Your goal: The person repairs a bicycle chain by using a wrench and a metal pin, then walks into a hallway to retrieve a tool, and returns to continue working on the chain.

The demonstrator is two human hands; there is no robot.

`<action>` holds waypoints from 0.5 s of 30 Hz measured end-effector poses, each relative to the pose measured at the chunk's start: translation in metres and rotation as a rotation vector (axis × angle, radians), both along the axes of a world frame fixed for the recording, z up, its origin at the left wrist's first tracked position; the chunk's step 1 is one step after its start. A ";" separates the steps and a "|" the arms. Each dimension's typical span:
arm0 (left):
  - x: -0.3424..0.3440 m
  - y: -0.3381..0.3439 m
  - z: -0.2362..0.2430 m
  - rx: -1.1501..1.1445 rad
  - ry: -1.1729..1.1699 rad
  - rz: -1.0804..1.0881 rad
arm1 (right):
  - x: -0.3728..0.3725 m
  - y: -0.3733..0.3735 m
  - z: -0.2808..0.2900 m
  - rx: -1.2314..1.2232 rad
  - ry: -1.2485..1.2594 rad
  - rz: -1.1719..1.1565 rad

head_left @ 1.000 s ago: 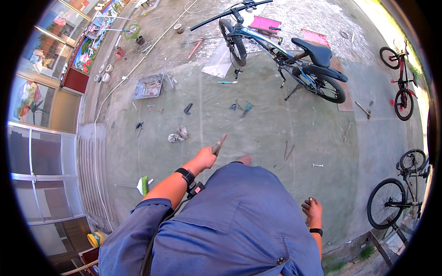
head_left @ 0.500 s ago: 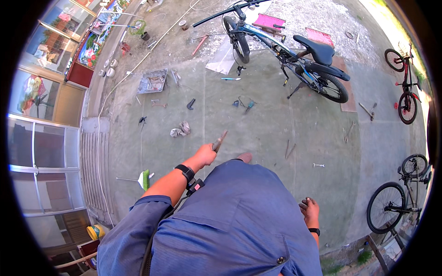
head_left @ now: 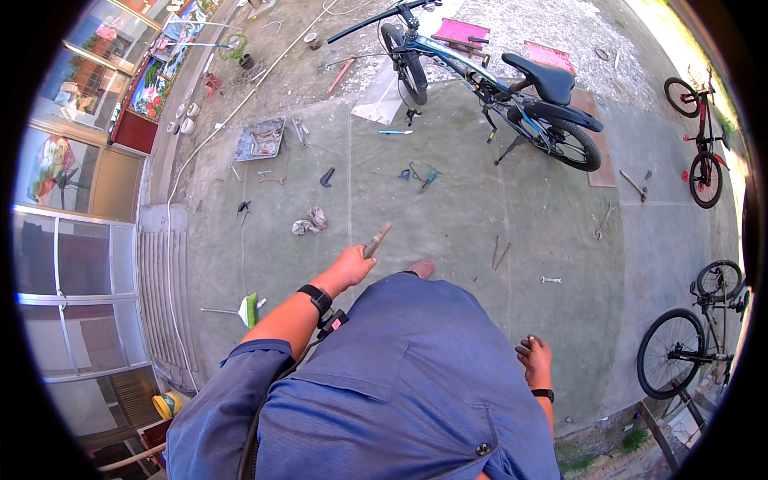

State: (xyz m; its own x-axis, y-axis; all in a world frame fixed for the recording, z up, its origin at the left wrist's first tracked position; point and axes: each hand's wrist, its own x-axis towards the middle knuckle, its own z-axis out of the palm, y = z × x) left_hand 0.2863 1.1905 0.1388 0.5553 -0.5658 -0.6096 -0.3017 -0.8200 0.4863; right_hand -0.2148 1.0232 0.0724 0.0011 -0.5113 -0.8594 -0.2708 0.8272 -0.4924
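Observation:
My left hand [head_left: 352, 264] is closed round a long grey-brown tool [head_left: 376, 240], held out left of my body with its tip angled forward and to the right. My right hand [head_left: 534, 358] hangs by my right side, empty, fingers loosely bent and apart. On the green-grey ground ahead lie crumpled rags [head_left: 310, 222], a black hook-shaped piece [head_left: 326, 177], a green-blue tool [head_left: 426, 180], a blue-handled brush [head_left: 395, 133], thin rods [head_left: 502, 252] and a small wrench [head_left: 550, 280]. A grey tray [head_left: 276, 126] holds metal pieces.
A blue-black bicycle [head_left: 548, 84] stands ahead. Two more bicycles, red-black [head_left: 706, 180] and black [head_left: 672, 352], are on the right. A glazed building front [head_left: 84, 256], a long hose [head_left: 170, 216] and a green-white broom head [head_left: 250, 310] lie to the left.
My left hand and its tool have moved slightly up and left in the picture, and my right hand slightly up. The surroundings shift only slightly with the camera.

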 end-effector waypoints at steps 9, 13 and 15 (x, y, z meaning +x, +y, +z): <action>-0.009 -0.006 0.017 0.085 -0.080 -0.056 | -0.004 -0.001 -0.001 -0.007 0.011 -0.003; -0.010 0.000 0.011 0.084 -0.083 -0.042 | -0.006 0.001 -0.003 -0.006 0.005 0.001; -0.011 0.003 0.004 0.076 -0.070 -0.026 | -0.008 0.000 -0.003 -0.004 0.001 -0.003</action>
